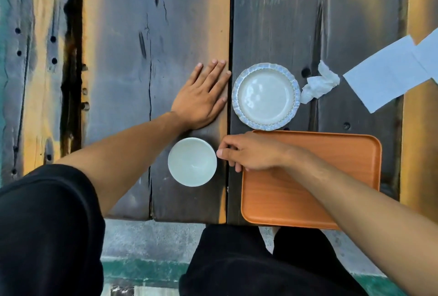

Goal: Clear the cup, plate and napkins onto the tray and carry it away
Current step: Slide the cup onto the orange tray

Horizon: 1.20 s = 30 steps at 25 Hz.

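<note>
At the near edge of the table [166,35], which is made of dark, weathered planks, we see our black-clad legs [237,260] below and the orange tray [331,177] lying flat on the right, its near rim just overhanging the edge. Our right arm crosses the tray, and the right hand [251,153] reaches past its left rim toward the cup [192,161]. The fingers are curled, and the tip of one finger touches or nearly touches the cup's right rim; we cannot tell whether they hold it yet. The cup, pale and round, stands upright on the bare wood just left of the tray, across the dark gap between two planks.

A little farther out, our left hand [203,96] lies flat on the wood with its fingers straight and together, holding nothing. It rests beyond the cup and just left of the plate [266,96].

The plate, white with a frilled blue rim, sits on the table just beyond the tray's far left corner, near the rim. A crumpled napkin [318,86] touches the plate's right side. Beyond it, at the right edge, flat napkins [391,73] lie overlapping, well apart from the tray.
</note>
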Motion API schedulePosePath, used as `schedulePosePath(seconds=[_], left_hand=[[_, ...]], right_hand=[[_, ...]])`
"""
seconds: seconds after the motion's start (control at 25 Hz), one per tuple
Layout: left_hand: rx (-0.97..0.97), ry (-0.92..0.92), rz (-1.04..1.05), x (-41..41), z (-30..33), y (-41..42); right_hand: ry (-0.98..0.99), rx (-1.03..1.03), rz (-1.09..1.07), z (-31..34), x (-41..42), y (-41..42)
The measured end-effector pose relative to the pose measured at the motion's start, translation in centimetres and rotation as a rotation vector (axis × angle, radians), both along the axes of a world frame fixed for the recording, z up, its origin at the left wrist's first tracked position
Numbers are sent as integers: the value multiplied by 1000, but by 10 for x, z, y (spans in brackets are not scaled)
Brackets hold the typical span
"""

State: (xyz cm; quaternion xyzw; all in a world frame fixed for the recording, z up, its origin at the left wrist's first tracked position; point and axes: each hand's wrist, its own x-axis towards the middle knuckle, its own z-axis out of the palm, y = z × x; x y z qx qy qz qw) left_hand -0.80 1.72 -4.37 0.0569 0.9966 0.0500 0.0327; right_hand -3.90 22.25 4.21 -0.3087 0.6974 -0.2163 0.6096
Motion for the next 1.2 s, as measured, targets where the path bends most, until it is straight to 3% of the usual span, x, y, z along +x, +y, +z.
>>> schedulePosePath(seconds=[0.24,0.48,0.96,1.2], left_hand=[[34,29,8,0,-3,-3],[57,39,22,0,-3,-2],[111,25,61,1,0,0],[132,36,68,1,1,1]], right_hand=[[49,7,113,-5,3,-2],[24,-49,33,-5,13,7],[-42,-121,-437,19,11,113],[-14,-92,-479,10,-4,150]])
